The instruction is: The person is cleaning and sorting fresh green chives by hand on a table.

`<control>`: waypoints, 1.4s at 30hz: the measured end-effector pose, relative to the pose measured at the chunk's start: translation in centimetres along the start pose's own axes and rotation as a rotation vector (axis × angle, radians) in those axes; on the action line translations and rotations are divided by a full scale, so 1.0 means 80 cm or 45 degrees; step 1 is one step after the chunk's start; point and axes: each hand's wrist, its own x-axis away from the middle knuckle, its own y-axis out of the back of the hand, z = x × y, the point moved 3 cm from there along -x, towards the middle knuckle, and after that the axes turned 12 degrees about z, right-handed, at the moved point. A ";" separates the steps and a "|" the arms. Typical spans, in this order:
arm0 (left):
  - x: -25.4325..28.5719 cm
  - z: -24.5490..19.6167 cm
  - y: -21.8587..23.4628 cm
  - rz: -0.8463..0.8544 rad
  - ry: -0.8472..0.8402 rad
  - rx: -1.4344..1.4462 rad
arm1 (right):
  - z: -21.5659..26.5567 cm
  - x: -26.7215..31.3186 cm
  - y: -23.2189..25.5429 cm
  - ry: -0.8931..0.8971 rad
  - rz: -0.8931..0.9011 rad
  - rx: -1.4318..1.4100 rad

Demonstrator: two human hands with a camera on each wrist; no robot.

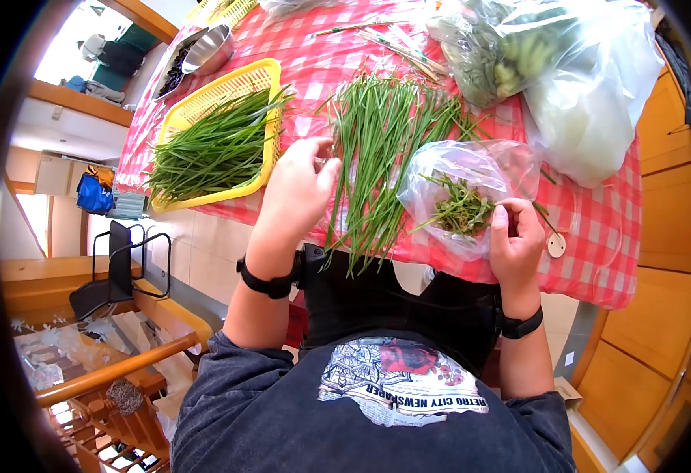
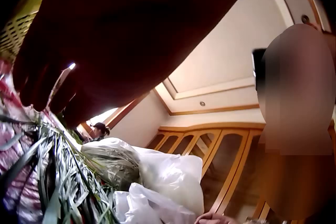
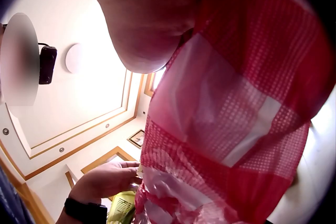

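Note:
A loose pile of long green garlic chives [image 1: 385,150] lies on the table, its leaf ends hanging over the near edge. At the pile's left side is my left hand [image 1: 302,185], thumb and fingers pinching a thin pale chive stalk, seen best in the left wrist view. To the right of the pile, a clear plastic bag [image 1: 515,162] sits opened out with wilted green trimmings [image 1: 462,206] in it. My right hand [image 1: 517,240] pinches the bag's near right edge between thumb and curled fingers. In the right wrist view those fingertips are hidden.
A yellow basket [image 1: 173,130] full of chives stands at left, with a metal bowl [image 1: 209,51] behind it. Plastic bags of vegetables [image 1: 511,55] fill the far right. A round wooden tag [image 1: 556,245] lies by my right hand on the red checked tablecloth [image 1: 598,268].

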 end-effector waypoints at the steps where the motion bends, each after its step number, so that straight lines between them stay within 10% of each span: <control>1: 0.004 -0.009 0.001 -0.032 -0.068 -0.306 | -0.002 0.000 0.000 0.002 -0.003 0.004; 9: -0.047 -0.035 0.005 0.073 -0.217 -0.335 | -0.003 -0.001 -0.001 -0.019 -0.006 -0.060; 23: -0.210 0.006 -0.022 0.365 0.147 -0.467 | -0.006 -0.002 0.002 -0.041 0.007 -0.126; 42: -0.211 0.020 -0.024 0.423 0.179 -0.474 | -0.004 -0.004 0.004 0.017 -0.002 -0.044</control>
